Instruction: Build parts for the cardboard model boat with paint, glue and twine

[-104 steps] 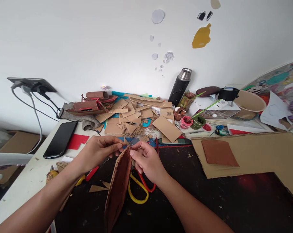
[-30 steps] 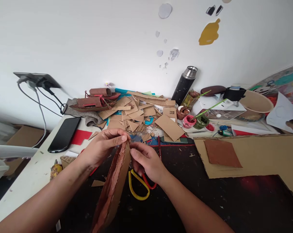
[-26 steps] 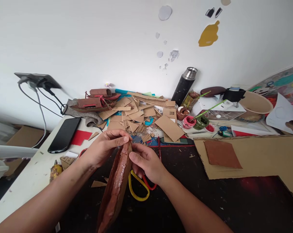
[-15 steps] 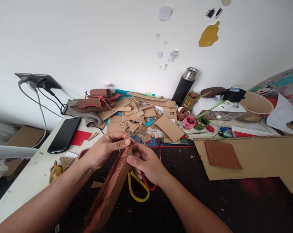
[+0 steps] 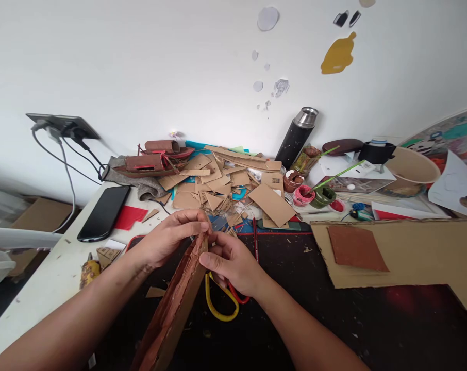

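A long, narrow cardboard boat hull [image 5: 179, 309], brown-painted inside and bare on its outer right side, slants from the bottom edge up to my hands. My left hand [image 5: 181, 234] pinches its far tip from the left, thumb on top. Gripping the same end from the right is my right hand [image 5: 229, 260], its thumb against the outer wall and the other fingers partly hidden behind. Under that hand lie scissors [image 5: 221, 306] with yellow and red handles, their blades hidden. A dark red pencil [image 5: 255, 239] rests just beyond.
Cardboard scraps [image 5: 214, 185] heap up at the back beside small brown model boats [image 5: 148, 162]. Paint jars [image 5: 303, 195] and a black thermos [image 5: 297, 136] stand right of them. A phone [image 5: 104, 214] lies left; a brown-painted square [image 5: 357, 248] sits on cardboard [image 5: 422, 247] at right.
My right thumb has shifted slightly left along the hull's wall. Both hands keep their hold near the tip, and the view has turned a little.
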`<state>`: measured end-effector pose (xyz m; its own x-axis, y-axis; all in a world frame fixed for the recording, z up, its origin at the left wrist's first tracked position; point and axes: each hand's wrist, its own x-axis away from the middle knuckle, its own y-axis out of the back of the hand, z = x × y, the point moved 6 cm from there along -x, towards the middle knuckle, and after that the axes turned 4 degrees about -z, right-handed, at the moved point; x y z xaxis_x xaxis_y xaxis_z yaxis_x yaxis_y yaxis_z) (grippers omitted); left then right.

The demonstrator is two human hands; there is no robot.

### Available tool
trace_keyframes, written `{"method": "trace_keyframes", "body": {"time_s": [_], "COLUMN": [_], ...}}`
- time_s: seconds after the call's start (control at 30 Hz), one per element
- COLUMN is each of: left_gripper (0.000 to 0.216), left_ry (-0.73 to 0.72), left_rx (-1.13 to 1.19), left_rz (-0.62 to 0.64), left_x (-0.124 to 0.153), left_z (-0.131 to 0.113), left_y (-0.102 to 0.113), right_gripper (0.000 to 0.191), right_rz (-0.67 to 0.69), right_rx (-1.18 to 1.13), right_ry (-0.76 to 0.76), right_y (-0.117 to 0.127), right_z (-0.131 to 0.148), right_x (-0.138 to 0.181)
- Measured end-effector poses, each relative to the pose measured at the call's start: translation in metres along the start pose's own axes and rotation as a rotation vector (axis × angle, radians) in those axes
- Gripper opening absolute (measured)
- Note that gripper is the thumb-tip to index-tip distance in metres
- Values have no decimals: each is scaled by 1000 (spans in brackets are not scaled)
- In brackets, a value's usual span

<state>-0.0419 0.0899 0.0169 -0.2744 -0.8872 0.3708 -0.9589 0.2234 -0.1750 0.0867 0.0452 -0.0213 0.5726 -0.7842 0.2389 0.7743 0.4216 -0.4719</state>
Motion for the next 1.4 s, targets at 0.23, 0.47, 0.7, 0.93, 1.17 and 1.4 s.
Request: {"method": "trace_keyframes", "body": {"time_s": [0.23,0.47,0.7,0.93,1.17,1.4], "left_gripper": [37,41,43,47,53,56], "left_ry": [31,84,24,-101,-186,-208], "left_rx": [-35,48,63,-8,-17,-145], "left_rz": [-4,30,-69,-138,-238,-208], "left_x": [-1,-2,-6,-12,-14,-4], "left_z": [4,9,5,-2,-3,-7], "left_y": [0,-1,6,14,28,36], "right_gripper": [60,56,58,56,54,54], "right_rz": [20,1,4,7,-42,-127], "right_rx": [21,-12,-18,17,-5,-68], "right_ry": [-17,-11,-22,-62,-52,4], "right_y": [-3,-1,-1,-2,2,11], "right_z": [1,0,-1,-7,-3,7], "right_x": [1,1,0,1,1,0]}}
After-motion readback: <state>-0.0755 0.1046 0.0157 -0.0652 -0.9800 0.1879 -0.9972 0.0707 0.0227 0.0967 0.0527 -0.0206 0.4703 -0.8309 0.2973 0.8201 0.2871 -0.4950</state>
